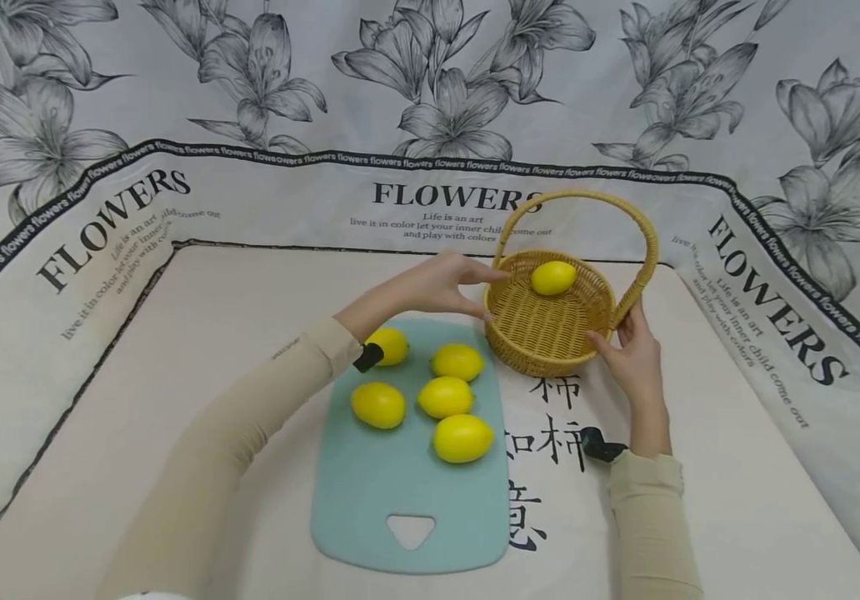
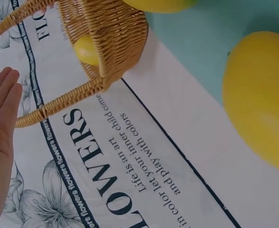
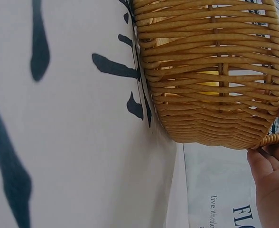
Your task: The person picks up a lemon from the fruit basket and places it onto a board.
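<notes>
A round woven basket with a tall arched handle stands on the table beyond the board's right side. One yellow lemon lies inside it, towards the back. My right hand grips the basket's right rim by the foot of the handle; the right wrist view shows thumb and fingers there. At the left rim, my left hand has thumb and fingers spread. Its fingers look straight in the left wrist view, and whether they touch the rim I cannot tell. Several lemons rest on a light blue cutting board.
My left forearm reaches over the board's far left corner, partly covering one lemon. A pale tablecloth with dark written characters lies under everything. Flower-printed cloth rises behind the table and along both sides.
</notes>
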A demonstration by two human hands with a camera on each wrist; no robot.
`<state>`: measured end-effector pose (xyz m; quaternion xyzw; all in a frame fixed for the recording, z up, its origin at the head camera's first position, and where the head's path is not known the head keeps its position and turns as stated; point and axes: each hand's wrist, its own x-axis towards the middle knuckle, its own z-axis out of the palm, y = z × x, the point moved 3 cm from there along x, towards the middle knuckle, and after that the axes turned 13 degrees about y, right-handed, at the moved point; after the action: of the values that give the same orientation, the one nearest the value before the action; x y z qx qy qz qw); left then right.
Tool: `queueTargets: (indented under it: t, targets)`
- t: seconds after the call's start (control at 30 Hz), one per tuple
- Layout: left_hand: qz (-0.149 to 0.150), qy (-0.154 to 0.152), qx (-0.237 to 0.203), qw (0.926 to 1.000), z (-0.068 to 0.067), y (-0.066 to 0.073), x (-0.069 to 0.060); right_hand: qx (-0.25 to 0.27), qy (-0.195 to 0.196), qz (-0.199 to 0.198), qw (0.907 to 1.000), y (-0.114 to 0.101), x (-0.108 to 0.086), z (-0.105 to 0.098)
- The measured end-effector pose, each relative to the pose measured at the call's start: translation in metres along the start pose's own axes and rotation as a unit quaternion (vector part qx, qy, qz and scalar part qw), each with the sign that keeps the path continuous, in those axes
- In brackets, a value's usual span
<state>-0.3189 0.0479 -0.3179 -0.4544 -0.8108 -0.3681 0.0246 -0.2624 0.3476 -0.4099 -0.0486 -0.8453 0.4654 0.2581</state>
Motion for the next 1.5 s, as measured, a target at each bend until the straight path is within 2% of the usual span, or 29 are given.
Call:
queueTargets:
  t: [0.23,0.37,0.63,0.8,1.1,1.5]
  targets:
    - [0.018,0.007,0.040,0.9990,0.006,-0.005,0.016,-0.011,-0.007,0.003,0.9999,0.000,0.000,0.003]
    - [-0.001,0.008,0.036,0.9993,0.012,-0.012,0.026,-0.014,-0.007,0.004,0.9999,0.001,-0.002,0.004]
    - [-0.058,0.009,0.008,0.9983,0.027,-0.023,0.050,-0.027,-0.003,0.005,0.9996,0.003,-0.004,0.002]
    - [-0.063,0.007,0.013,0.9979,0.037,-0.027,0.062,-0.032,-0.002,0.007,0.9995,0.003,-0.004,0.002]
    - [-0.074,0.015,0.031,0.9966,0.050,-0.033,0.074,-0.030,0.001,0.001,0.9996,0.002,-0.001,0.001]
    - [-0.108,0.041,-0.011,0.9932,0.065,-0.040,0.095,-0.016,0.001,-0.009,0.9998,-0.001,0.004,0.001]
